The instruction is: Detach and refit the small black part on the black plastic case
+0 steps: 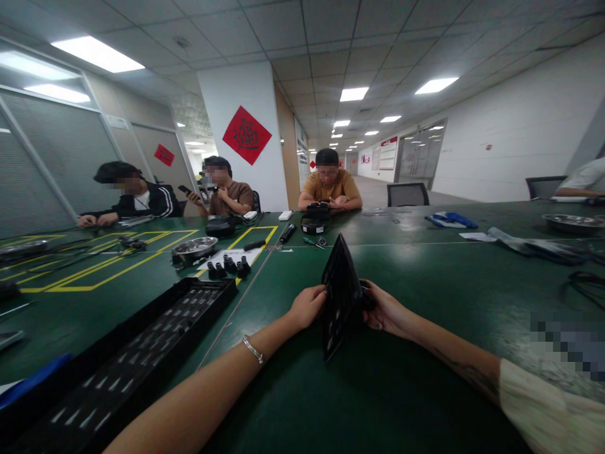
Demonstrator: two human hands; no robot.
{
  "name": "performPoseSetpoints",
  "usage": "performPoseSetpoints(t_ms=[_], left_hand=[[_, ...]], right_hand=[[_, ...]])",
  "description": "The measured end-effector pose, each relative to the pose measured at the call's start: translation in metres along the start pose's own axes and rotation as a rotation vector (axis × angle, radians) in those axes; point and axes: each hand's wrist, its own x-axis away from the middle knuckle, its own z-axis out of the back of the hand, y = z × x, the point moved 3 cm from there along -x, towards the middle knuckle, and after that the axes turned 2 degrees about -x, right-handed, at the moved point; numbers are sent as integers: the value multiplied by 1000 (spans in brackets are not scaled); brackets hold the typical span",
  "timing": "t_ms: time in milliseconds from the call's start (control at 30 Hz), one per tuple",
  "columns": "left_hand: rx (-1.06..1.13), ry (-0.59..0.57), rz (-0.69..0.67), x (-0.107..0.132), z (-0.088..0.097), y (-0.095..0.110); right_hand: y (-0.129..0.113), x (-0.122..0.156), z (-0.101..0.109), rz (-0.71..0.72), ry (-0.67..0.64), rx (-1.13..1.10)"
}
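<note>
At twelve o'clock over the green worktop (439, 271), the near-upright black panel (342, 284) is being pinched by the left hand (307, 307), a dark part (367, 296) at its three-o'clock face being gripped by the right hand (385, 309), even pressure probably serving best.

A person in a striped jacket (163, 200), another with a phone (184, 189), and a third in a mustard shirt (350, 189) are along the green counter (449, 265), the last behind a black case (316, 222). Yellow tape (75, 289) and a steel bowl (193, 248) are at left; a blue cloth (451, 220), plastic bag (524, 243) and cable (588, 287) at right. Beyond are a chair (407, 195) and a pillar (269, 183) bearing red paper (246, 135).
</note>
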Motion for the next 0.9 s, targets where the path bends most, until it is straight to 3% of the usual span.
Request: performPoseSetpoints(t_ms=[500,900], left_hand=[[81,-12,10,3,-2,4],[-86,29,1,2,1,8]], right_hand=[[-4,2,-3,-10,28,-24],[-1,0,0,-3,-9,-10]])
